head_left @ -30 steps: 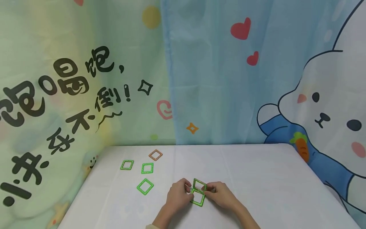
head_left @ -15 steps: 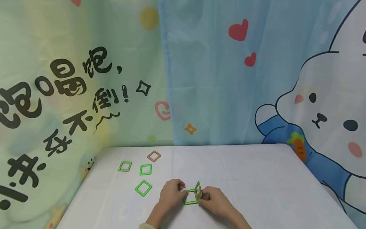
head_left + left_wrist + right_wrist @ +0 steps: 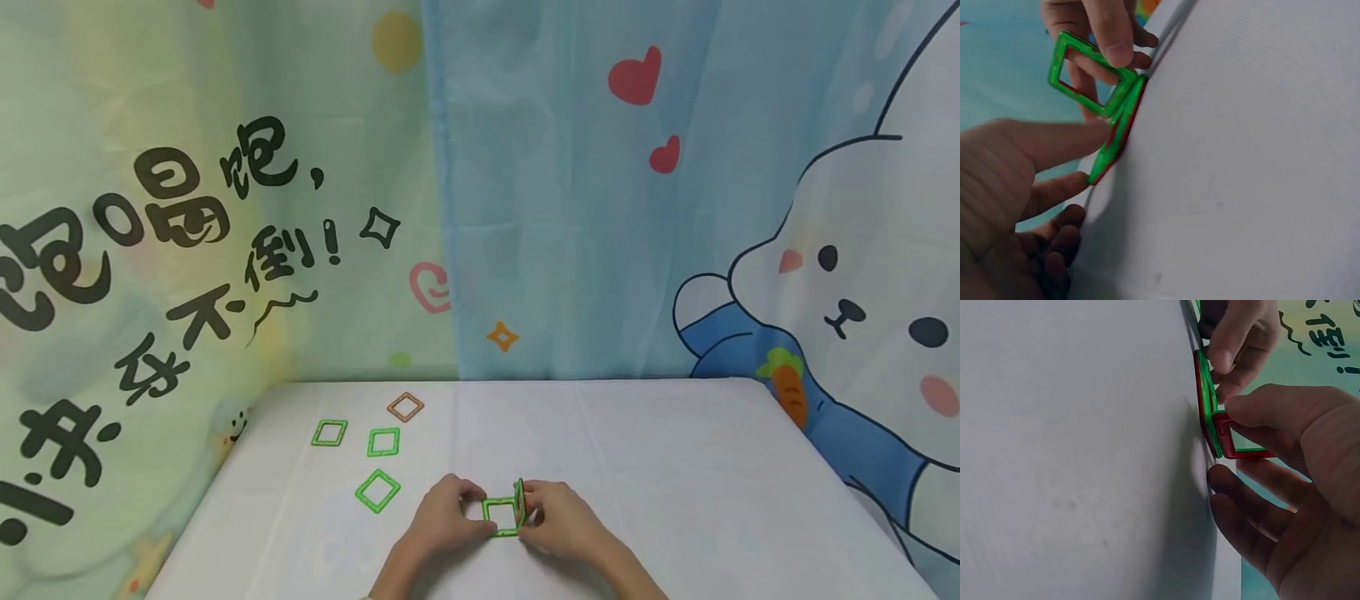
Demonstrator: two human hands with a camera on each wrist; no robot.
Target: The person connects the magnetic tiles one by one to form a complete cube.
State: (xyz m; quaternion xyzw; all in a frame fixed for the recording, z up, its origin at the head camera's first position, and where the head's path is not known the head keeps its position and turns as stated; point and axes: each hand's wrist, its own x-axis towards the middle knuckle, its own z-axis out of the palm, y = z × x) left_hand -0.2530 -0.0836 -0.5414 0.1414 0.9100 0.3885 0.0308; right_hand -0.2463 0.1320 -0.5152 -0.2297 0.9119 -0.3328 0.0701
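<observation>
Two green square magnetic tiles with open centres meet along one edge between my hands. The lower tile (image 3: 504,532) lies flat on the white table, and my left hand (image 3: 444,518) pinches its left side. At its right side the second tile (image 3: 519,505) stands about upright, held between the thumb and fingers of my right hand (image 3: 561,518). Seen in the left wrist view, the standing tile (image 3: 1057,65) rises from the flat tile (image 3: 1127,119). The right wrist view shows a red face on the standing tile (image 3: 1227,441). Fingers hide parts of both.
To the left on the white table (image 3: 675,467) lie three loose green square tiles, a near one (image 3: 378,492), a middle one (image 3: 384,442) and a far left one (image 3: 330,432). An orange tile (image 3: 406,407) lies behind them. A printed curtain (image 3: 547,208) hangs beyond the table's back edge.
The joined pair has turned, so the raised tile has gone from the far side to the right side and now stands steeper. Both hands have shifted with it. The loose tiles have stayed put.
</observation>
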